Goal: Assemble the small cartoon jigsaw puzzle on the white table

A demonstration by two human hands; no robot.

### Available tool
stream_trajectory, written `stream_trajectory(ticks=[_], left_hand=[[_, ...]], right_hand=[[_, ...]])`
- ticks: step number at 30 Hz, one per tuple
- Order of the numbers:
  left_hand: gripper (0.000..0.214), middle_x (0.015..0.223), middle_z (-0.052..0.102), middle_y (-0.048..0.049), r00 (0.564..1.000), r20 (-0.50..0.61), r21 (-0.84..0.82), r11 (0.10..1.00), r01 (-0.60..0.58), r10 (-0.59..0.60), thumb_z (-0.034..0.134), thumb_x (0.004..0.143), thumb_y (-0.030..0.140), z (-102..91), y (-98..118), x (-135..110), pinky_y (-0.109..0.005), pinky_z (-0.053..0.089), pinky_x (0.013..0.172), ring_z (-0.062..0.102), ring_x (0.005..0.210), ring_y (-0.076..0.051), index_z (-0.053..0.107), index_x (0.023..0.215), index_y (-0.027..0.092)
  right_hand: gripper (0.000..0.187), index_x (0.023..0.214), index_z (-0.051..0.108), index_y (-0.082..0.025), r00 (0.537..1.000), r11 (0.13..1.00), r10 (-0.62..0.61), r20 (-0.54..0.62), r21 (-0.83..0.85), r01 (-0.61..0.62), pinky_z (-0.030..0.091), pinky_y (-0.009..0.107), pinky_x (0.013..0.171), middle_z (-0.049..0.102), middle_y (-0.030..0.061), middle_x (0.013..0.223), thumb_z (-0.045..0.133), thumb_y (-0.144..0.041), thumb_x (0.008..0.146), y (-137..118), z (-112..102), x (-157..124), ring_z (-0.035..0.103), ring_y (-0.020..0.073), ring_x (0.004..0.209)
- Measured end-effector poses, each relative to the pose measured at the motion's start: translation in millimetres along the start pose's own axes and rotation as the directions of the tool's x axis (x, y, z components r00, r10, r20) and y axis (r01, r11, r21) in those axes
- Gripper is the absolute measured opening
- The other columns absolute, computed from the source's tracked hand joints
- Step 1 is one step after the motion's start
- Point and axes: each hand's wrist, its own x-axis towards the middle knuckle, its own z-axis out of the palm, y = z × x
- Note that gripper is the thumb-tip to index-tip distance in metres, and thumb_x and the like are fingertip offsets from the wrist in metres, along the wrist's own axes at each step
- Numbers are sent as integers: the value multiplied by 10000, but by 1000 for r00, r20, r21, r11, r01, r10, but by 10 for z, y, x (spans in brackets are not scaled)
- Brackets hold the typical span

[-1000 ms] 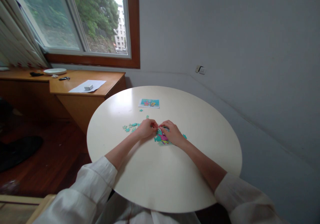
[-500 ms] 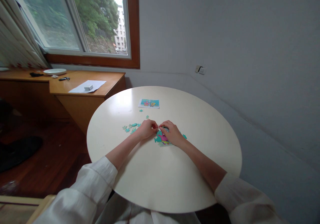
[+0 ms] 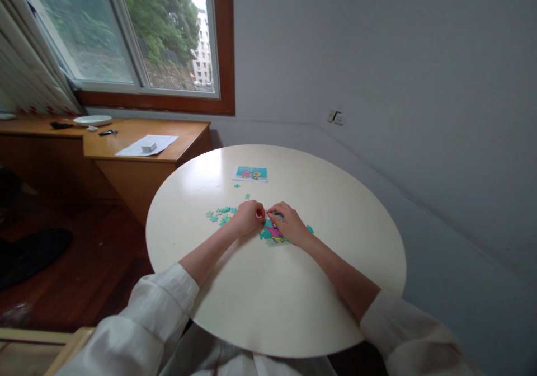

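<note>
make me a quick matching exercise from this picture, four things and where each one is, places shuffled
Things
1. picture card
2. cluster of loose puzzle pieces
3. joined puzzle section
4. white plate

Places
A. on the wooden desk
B. partly covered by the right hand
C. on the round table, beyond both hands
D. just left of the left hand

Pairs: 1-C, 2-D, 3-B, 4-A

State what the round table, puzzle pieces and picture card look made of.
Round table: probably laminate or painted board, smooth and glossy, judging by the bright glare on its pale top.
Puzzle pieces: likely cardboard, from their flat, knobbed shapes, though thin wood is possible; finish unclear.
Picture card: apparently paper, flat and printed, with a white edge; sheen unclear.
</note>
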Motion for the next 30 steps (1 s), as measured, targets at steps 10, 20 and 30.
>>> stream_trajectory(ticks=[10,20,30], left_hand=[[62,636,583,-25,999,-31,-51,998,27,-28,552,627,177,-39,-1,-17,-242,377,595,503,621,-143,608,617,151],[151,664,612,-25,994,-35,-84,992,99,-102,489,685,176,-169,30,-37,-230,391,600,520,612,-129,638,692,148],[209,772,650,-43,994,100,-8,999,46,-45,525,647,173,-162,-28,-74,-240,423,637,564,689,-162,670,797,155]], right_hand=[[157,767,602,-174,985,992,-26,-172,113,46,410,294,810,591,50,840,466,-249,782,13,-176,38,545,149,841],[230,810,631,-173,991,997,71,-112,50,-66,421,270,748,619,43,871,416,-130,740,385,-383,58,556,126,773],[257,793,639,-158,967,963,247,58,-128,-238,370,211,545,620,32,704,400,-122,705,446,-549,15,508,110,575]])
